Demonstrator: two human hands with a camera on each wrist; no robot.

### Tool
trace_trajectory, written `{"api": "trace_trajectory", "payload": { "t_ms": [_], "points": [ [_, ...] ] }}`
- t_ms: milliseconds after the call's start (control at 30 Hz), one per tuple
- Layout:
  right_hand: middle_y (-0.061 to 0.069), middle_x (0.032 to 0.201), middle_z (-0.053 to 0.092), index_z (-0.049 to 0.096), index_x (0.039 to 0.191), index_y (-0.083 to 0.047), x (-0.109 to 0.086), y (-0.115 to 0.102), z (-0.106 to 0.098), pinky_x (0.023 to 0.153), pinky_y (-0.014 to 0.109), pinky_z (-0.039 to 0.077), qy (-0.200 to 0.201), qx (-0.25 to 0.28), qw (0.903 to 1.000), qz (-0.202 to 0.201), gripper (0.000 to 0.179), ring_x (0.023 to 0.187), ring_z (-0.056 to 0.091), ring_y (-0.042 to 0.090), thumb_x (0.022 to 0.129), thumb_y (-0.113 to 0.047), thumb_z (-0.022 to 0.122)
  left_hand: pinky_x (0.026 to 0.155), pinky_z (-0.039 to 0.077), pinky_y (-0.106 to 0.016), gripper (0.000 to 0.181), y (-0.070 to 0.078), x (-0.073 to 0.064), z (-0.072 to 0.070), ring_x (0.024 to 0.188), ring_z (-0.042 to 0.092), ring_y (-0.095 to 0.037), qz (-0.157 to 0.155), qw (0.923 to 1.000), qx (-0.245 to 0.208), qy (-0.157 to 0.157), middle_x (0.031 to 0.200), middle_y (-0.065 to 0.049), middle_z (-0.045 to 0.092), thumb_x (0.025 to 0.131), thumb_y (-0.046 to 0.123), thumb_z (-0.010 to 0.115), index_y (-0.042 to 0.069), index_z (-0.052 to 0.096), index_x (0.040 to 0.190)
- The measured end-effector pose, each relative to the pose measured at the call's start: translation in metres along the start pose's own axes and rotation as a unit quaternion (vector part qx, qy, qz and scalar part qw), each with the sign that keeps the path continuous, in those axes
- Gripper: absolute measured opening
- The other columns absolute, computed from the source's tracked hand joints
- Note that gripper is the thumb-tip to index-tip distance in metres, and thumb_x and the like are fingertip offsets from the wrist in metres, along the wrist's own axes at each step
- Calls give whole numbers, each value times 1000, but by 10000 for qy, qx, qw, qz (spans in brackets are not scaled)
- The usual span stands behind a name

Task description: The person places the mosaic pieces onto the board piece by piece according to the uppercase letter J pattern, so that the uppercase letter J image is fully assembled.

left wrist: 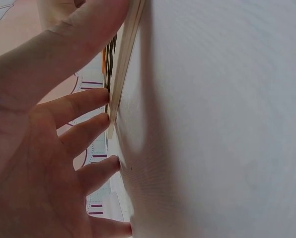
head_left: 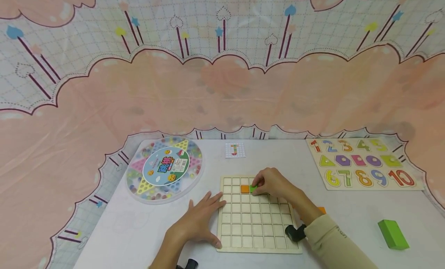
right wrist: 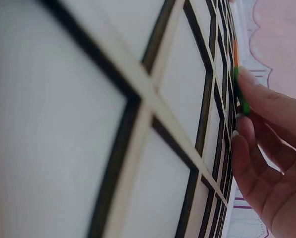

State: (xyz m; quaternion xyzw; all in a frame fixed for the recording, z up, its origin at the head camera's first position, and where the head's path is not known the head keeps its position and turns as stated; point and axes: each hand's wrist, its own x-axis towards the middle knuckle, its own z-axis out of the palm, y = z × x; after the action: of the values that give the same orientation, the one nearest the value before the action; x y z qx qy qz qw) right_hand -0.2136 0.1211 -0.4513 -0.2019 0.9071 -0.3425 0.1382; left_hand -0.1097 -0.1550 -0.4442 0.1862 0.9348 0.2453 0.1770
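Note:
A wooden grid board [head_left: 243,219] lies flat on the table, its square cells framed by raised strips. One orange tile [head_left: 245,189] sits in a cell of the second row from the top. Just right of it, my right hand [head_left: 274,184] pinches a green square tile [head_left: 253,189] between thumb and fingers. In the right wrist view the green tile [right wrist: 241,91] tilts at the grid's surface, beside the orange one. My left hand [head_left: 198,220] is spread along the board's left edge, thumb at the near corner and fingertips at the side.
Behind the board lies a small pattern card [head_left: 235,150]. A round Chinese checkers box [head_left: 165,170] is at the back left, a wooden number puzzle [head_left: 365,164] at the back right. On the right stands a green block [head_left: 393,234]; an orange piece [head_left: 321,210] shows partly behind my right forearm.

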Motion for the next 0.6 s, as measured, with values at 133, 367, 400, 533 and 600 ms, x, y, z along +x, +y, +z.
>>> {"api": "trace_trajectory", "payload": {
  "t_ms": [133, 367, 400, 533, 600],
  "points": [
    [0, 86, 72, 78, 86, -9, 0, 0, 2, 70, 22, 51, 59, 0, 10000, 62, 13, 77, 58, 9, 78, -14, 87, 110, 10, -88, 114, 0, 1, 0, 159, 21, -40, 9, 10000, -19, -21, 169, -2, 32, 50, 43, 99, 16, 51, 150],
    [0, 86, 73, 77, 84, -9, -1, 0, 4, 70, 22, 53, 151, -36, 9998, 85, 11, 77, 60, 8, 78, -11, 87, 111, 10, -88, 114, -1, 2, 2, 159, 21, -40, 31, 10000, -9, -50, 170, -1, 31, 51, 45, 99, 17, 51, 151],
    [1, 86, 73, 77, 84, -9, -1, 0, 4, 70, 22, 53, 149, -23, 9998, 95, 11, 77, 60, 9, 79, -11, 86, 111, 10, -88, 114, -1, 2, 2, 159, 21, -40, 33, 10000, -1, -54, 170, -1, 31, 51, 45, 99, 17, 51, 151],
    [1, 88, 73, 76, 85, -9, -1, 0, 4, 71, 21, 53, 97, -16, 9999, 115, 11, 77, 59, 9, 79, -10, 86, 110, 11, -88, 115, 0, 2, 1, 159, 20, -40, 22, 10000, 15, -79, 170, -2, 31, 51, 45, 98, 16, 50, 151],
    [1, 88, 72, 76, 85, -9, 0, -1, 4, 71, 21, 53, 49, -10, 9999, 124, 11, 78, 59, 9, 80, -10, 85, 111, 10, -88, 115, 0, 1, 0, 159, 20, -40, 8, 10000, 6, -96, 170, -2, 30, 51, 45, 98, 16, 50, 151]
  ]
}}
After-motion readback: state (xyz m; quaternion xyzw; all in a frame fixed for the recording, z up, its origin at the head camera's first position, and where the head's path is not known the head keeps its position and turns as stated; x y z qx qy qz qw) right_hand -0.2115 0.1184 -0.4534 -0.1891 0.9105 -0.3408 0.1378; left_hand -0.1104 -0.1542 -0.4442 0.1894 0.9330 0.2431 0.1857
